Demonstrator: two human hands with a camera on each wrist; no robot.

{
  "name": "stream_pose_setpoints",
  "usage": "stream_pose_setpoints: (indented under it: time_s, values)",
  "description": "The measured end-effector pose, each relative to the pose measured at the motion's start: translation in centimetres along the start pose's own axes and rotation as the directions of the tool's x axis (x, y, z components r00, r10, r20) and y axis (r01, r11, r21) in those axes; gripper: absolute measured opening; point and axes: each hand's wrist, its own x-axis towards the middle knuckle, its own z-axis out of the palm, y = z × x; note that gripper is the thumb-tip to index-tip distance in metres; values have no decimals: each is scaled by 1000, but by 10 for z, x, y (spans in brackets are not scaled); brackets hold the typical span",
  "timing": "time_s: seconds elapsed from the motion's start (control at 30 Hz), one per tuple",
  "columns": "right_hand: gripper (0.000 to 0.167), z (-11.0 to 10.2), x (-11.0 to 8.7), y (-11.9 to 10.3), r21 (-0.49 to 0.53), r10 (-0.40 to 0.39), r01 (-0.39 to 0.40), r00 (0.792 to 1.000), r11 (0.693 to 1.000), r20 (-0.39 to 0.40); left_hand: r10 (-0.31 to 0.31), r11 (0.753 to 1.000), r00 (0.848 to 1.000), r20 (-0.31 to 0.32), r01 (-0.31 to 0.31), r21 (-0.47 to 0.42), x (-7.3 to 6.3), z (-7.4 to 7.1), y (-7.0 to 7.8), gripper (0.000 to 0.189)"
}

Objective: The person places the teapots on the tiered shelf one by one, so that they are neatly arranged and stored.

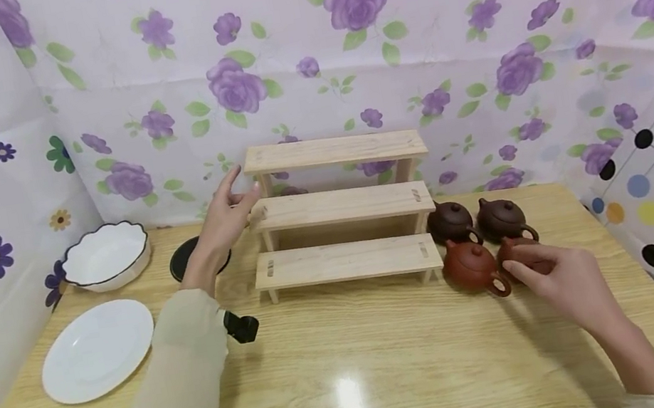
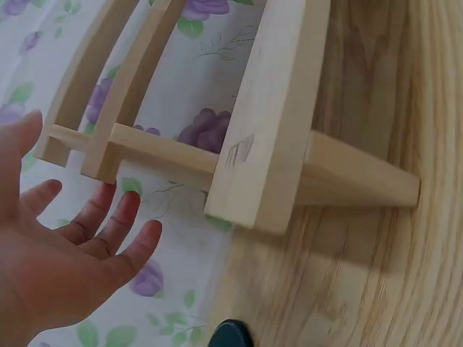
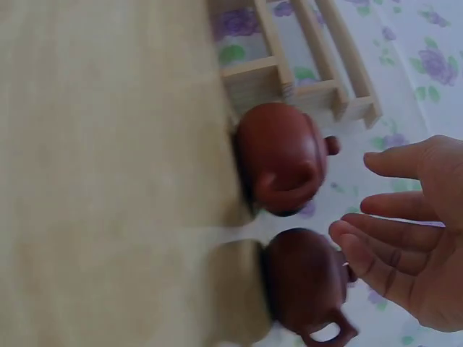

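Note:
A three-tier wooden shelf (image 1: 337,206) stands mid-table. My left hand (image 1: 224,220) is beside its left end, fingers spread and holding nothing. In the left wrist view, the fingertips come close to the shelf's frame (image 2: 170,150); whether they touch it is unclear. Four-part cluster aside, a red clay teapot (image 1: 469,265) sits right of the bottom tier. My right hand (image 1: 566,276) hovers over another reddish teapot (image 1: 509,251), partly hiding it. In the right wrist view, loosely bent fingers are near that teapot's lid (image 3: 307,278), gripping nothing visible.
Two dark brown teapots, one (image 1: 450,221) by the shelf and another (image 1: 500,218) to its right, stand behind the red ones. At left are a scalloped white bowl (image 1: 132,271), a white plate (image 1: 98,350) and a black round dish (image 1: 182,258). Flowered cloth (image 1: 286,37) backs the table.

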Motion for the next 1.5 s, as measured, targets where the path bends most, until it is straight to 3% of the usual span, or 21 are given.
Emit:
stream_pose_setpoints:
  time_s: [0.13,0.27,0.5,0.73,1.23,1.5]
  values:
    - [32,7,-4,2,-4,57,-57,998,998,39,0,1000,998,-70,-1,-19,8,2,-5,72]
    - [38,10,-4,3,-4,107,-108,988,994,112,38,999,992,-118,-43,-34,13,5,-10,66]
    - [28,10,-8,6,-40,115,-110,982,993,152,65,997,981,-182,-73,-38,21,14,-8,59]
    - [28,15,-10,5,56,179,-198,954,979,238,70,997,972,-225,-76,-18,23,19,-7,58]
    - [23,21,-9,7,70,168,-188,961,980,220,81,997,963,-259,-78,22,22,20,-7,57]
    - [18,22,-11,9,55,136,-146,978,988,160,42,999,964,-264,-42,6,21,21,-6,57]
